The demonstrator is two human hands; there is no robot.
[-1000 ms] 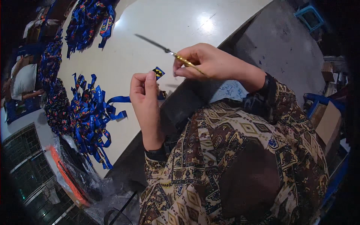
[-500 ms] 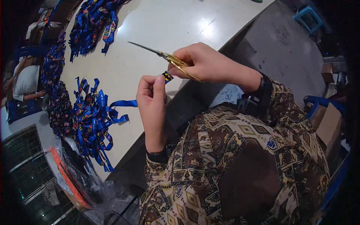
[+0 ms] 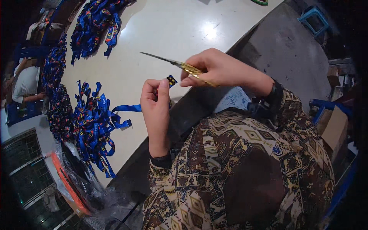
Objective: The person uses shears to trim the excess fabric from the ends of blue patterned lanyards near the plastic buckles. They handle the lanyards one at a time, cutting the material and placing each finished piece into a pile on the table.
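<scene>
Between thumb and fingers, my left hand (image 3: 155,97) pinches the end of a printed blue ribbon strap (image 3: 172,79); its tip, dark with yellow marks, sticks out on the right. A blue length (image 3: 126,108) runs from behind that hand toward a pile of straps on the table. My right hand (image 3: 212,69) is closed round the gold handles of a pair of scissors (image 3: 191,69). The dark blades point up and left over the table and look closed. A small gap separates the right fingers from the strap's tip.
A loose heap of blue printed straps (image 3: 94,122) lies on the white table (image 3: 161,34), with another bundle (image 3: 97,27) farther back. Along the left edge runs a long dark row of straps (image 3: 57,99). Another person (image 3: 28,82) is at the far left. A blue stool (image 3: 314,20) stands on the floor.
My right hand with the scissors has moved right and slightly down, away from the strap's tip. My left hand has stayed nearly in place, still pinching the strap.
</scene>
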